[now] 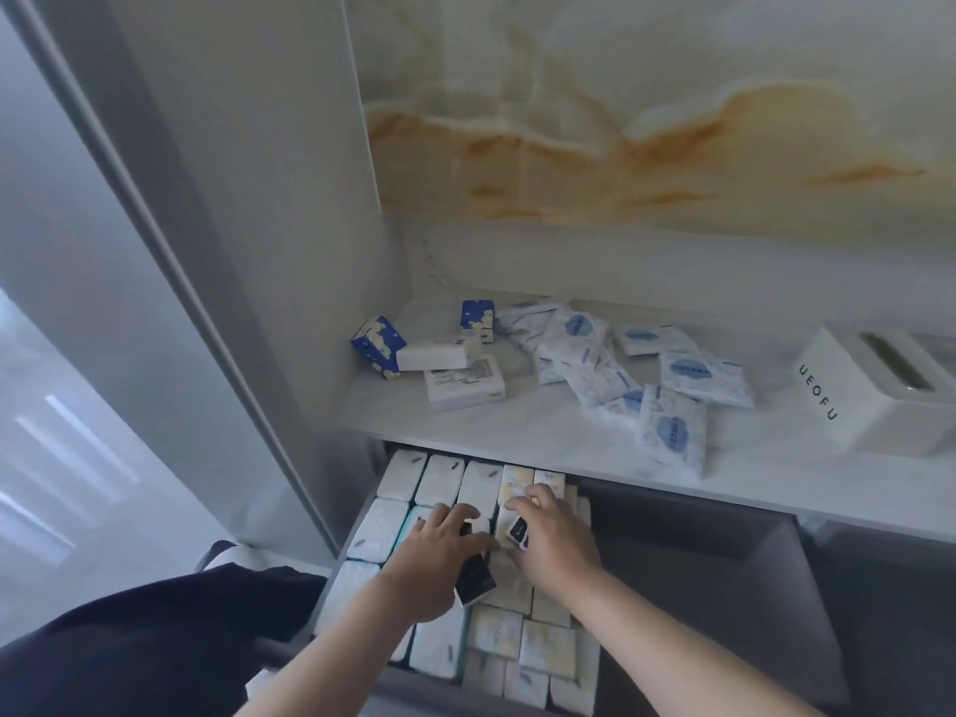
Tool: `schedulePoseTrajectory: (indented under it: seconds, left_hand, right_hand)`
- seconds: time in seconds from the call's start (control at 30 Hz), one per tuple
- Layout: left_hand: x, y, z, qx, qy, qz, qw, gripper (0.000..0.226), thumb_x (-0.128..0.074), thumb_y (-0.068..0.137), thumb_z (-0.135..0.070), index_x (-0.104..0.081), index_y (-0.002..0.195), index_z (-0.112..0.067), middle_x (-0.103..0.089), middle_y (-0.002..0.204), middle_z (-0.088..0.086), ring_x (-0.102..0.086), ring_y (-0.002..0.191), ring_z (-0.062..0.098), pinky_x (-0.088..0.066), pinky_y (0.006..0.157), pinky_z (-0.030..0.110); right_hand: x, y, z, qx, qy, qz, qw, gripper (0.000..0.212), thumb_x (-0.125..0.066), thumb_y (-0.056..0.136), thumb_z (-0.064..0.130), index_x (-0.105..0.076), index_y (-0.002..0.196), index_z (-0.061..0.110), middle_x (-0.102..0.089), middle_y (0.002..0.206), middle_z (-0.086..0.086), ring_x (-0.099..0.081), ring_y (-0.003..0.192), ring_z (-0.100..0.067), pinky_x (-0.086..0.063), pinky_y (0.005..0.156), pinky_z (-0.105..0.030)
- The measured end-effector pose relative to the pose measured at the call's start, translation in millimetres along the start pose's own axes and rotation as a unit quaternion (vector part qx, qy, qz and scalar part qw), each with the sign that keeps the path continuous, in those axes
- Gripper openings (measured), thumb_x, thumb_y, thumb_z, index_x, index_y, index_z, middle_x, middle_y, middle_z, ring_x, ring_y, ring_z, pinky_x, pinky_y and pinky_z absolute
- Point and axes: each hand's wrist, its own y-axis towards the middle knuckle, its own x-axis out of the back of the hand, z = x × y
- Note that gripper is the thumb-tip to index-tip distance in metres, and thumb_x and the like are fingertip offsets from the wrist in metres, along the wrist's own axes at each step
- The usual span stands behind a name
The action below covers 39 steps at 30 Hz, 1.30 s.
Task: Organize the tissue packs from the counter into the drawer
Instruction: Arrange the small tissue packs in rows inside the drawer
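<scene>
An open grey drawer (pixel 714 571) below the counter holds several rows of white and pale yellow tissue packs (pixel 439 481) along its left side. Both hands are down in it. My left hand (pixel 439 556) grips a small pack with a black end (pixel 475 582). My right hand (pixel 556 540) holds a similar black-labelled pack (pixel 519 531) against the rows. On the counter (pixel 569 437) lie blue and white boxed packs (pixel 377 346) at the left and several flat white sachets with blue print (pixel 672 429) in the middle.
A white tissue box marked UEOFU (pixel 869 388) stands at the counter's right. A tall grey cabinet panel (pixel 217 251) rises at the left. The drawer's right half shows bare grey floor. My dark-clothed leg is at the lower left.
</scene>
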Motion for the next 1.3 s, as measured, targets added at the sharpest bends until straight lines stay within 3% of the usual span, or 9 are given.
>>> schedulePoseTrajectory:
  seconds: [0.17, 0.27, 0.4, 0.53, 0.77, 0.93, 1.07, 1.2, 1.3]
  left_hand:
    - [6.4, 13.6, 0.0, 0.056, -0.049, 0.006, 0.997, 0.057, -0.054, 0.082, -0.013, -0.045, 0.134, -0.033, -0.033, 0.137, -0.006, -0.039, 0.121, 0.016, -0.051, 0.091, 0.031]
    - [9.6, 21.5, -5.6, 0.078, -0.075, 0.025, 0.994, 0.051, -0.054, 0.082, -0.029, -0.048, 0.133, -0.031, -0.039, 0.133, -0.003, -0.053, 0.110, 0.019, -0.052, 0.086, 0.032]
    - [3.4, 20.9, -8.1, 0.092, -0.017, 0.117, 0.989, 0.086, -0.070, 0.068, -0.067, -0.037, 0.137, -0.027, -0.038, 0.130, 0.003, -0.055, 0.110, 0.026, -0.053, 0.089, 0.039]
    - [3.4, 19.5, -9.0, 0.076, -0.029, 0.073, 0.994, 0.071, -0.073, 0.076, -0.038, -0.036, 0.134, -0.022, -0.049, 0.125, 0.004, -0.055, 0.104, 0.022, -0.055, 0.083, 0.035]
    - [1.3, 32.1, -30.7, -0.017, -0.073, 0.101, 0.992, 0.057, -0.075, 0.072, -0.023, -0.052, 0.124, -0.027, -0.056, 0.117, -0.006, -0.055, 0.104, 0.015, -0.052, 0.086, 0.030]
    - [-9.8, 36.2, -34.3, -0.046, 0.012, 0.050, 0.998, 0.054, -0.073, 0.074, -0.026, -0.053, 0.125, -0.025, -0.043, 0.123, -0.004, -0.052, 0.108, 0.018, -0.054, 0.083, 0.034]
    - [-6.0, 35.5, -28.7, -0.018, 0.021, 0.056, 0.998, 0.055, -0.068, 0.076, -0.021, -0.051, 0.128, -0.030, -0.039, 0.126, -0.003, -0.051, 0.107, 0.018, -0.051, 0.079, 0.029]
    - [-3.5, 31.2, -20.3, 0.001, 0.029, 0.055, 0.998, 0.051, -0.068, 0.078, -0.027, -0.050, 0.126, -0.032, -0.044, 0.123, -0.004, -0.053, 0.106, 0.017, -0.053, 0.080, 0.031]
    - [-4.5, 26.9, -21.0, 0.026, 0.043, 0.035, 0.998, 0.048, -0.067, 0.078, -0.041, -0.051, 0.122, -0.030, -0.049, 0.118, -0.004, -0.055, 0.101, 0.017, -0.052, 0.078, 0.032]
  right_hand:
    - [3.2, -4.0, -10.6, -0.029, -0.013, 0.009, 0.999, 0.044, -0.068, 0.086, 0.043, -0.053, 0.124, 0.027, -0.047, 0.122, 0.006, -0.052, 0.109, -0.018, -0.042, 0.072, -0.028]
    - [1.2, -5.4, -10.9, -0.048, 0.053, 0.030, 0.997, 0.046, -0.067, 0.085, 0.043, -0.057, 0.129, 0.034, -0.051, 0.124, 0.010, -0.054, 0.114, -0.014, -0.045, 0.081, -0.026]
    - [4.3, -6.1, -7.4, -0.059, 0.124, 0.067, 0.988, 0.049, -0.070, 0.083, 0.039, -0.059, 0.131, 0.037, -0.051, 0.129, 0.013, -0.055, 0.116, -0.011, -0.045, 0.091, -0.025]
    - [11.8, -8.5, -11.4, -0.100, 0.152, 0.075, 0.980, 0.037, -0.070, 0.080, 0.039, -0.062, 0.116, 0.040, -0.050, 0.121, 0.010, -0.056, 0.105, -0.013, -0.045, 0.079, -0.024]
    - [15.1, -26.0, -30.5, -0.130, 0.157, 0.127, 0.971, 0.044, -0.064, 0.075, 0.024, -0.058, 0.117, 0.036, -0.044, 0.127, 0.004, -0.050, 0.111, -0.015, -0.046, 0.087, -0.024]
    - [13.7, -27.5, -24.4, -0.212, 0.230, 0.023, 0.950, 0.053, -0.068, 0.080, 0.024, -0.052, 0.131, 0.026, -0.043, 0.120, -0.001, -0.054, 0.095, -0.015, -0.047, 0.073, -0.021]
    - [14.6, -21.5, -24.6, -0.249, 0.289, 0.015, 0.924, 0.061, -0.069, 0.080, 0.019, -0.047, 0.137, 0.025, -0.044, 0.128, -0.004, -0.052, 0.095, -0.014, -0.039, 0.059, -0.013]
    - [10.3, -20.9, -24.7, -0.246, 0.249, 0.052, 0.935, 0.069, -0.066, 0.076, 0.004, -0.043, 0.138, 0.026, -0.044, 0.131, -0.003, -0.049, 0.103, -0.015, -0.047, 0.075, -0.021]
    - [6.5, -21.0, -20.9, -0.217, 0.221, 0.005, 0.951, 0.063, -0.067, 0.079, 0.004, -0.045, 0.134, 0.025, -0.049, 0.131, 0.001, -0.048, 0.099, -0.012, -0.042, 0.072, -0.017]
